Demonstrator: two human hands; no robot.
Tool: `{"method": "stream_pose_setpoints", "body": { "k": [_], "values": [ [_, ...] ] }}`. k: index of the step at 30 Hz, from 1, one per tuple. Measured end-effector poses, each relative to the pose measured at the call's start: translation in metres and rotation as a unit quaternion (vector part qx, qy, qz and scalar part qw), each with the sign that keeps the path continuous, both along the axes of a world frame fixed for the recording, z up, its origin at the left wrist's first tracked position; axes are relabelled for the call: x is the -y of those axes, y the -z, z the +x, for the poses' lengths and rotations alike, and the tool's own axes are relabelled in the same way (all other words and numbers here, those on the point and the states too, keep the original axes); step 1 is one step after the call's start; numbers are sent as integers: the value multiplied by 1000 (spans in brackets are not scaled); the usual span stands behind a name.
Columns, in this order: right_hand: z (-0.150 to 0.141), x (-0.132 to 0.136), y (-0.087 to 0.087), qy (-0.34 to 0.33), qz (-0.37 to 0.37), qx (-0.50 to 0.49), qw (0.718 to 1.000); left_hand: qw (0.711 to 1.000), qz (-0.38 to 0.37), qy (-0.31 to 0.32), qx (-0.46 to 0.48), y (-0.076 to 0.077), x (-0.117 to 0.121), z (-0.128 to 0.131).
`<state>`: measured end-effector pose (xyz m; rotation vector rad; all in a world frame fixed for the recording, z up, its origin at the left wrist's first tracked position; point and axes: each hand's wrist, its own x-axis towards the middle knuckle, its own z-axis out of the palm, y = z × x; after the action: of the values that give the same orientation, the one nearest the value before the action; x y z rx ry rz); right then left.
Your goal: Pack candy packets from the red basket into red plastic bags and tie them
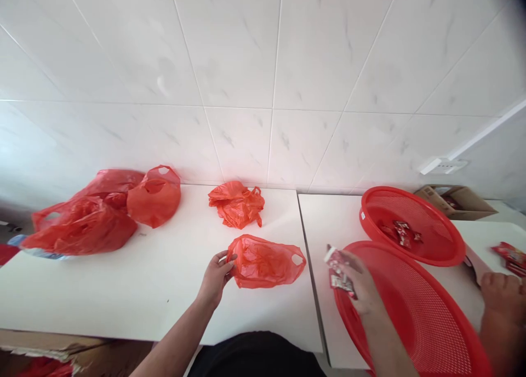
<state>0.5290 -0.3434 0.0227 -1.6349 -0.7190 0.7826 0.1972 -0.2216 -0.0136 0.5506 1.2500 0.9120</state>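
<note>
My left hand [217, 275] pinches the left edge of a red plastic bag [267, 263] that lies on the white table. The bag's handle loop points right, and its inside looks flat. Over the left rim of the near red mesh basket [411, 311], my right hand [361, 284] is closed on small red-and-white packets [340, 273]. How many packets it holds I cannot tell. Behind the bag rests a crumpled red plastic bag [237, 204], touched by neither hand.
Filled red bags [90, 218] and another red bag [155, 199] sit at the left. A second red basket [415, 223] holds several packets, with a cardboard box [460, 201] behind it. Another person's hand [503, 297] is at the right, near more packets [512, 256].
</note>
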Motion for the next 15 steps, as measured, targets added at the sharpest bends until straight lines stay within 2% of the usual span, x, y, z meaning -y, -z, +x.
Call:
{"method": "stream_pose_setpoints", "body": {
  "k": [6,10,12,15],
  "values": [
    [-91,-60,31,-112,-16,-168,979,1000,8,14,6,0,4,3],
    [-140,-93,47,-162,-72,-259,950,1000,15,18,12,-3,8,3],
    [-146,-96,49,-166,-116,-300,932,1000,17,19,13,-3,8,1],
    [-120,-79,47,-152,-116,-299,935,1000,19,14,13,-1,5,-2]
  ]
}}
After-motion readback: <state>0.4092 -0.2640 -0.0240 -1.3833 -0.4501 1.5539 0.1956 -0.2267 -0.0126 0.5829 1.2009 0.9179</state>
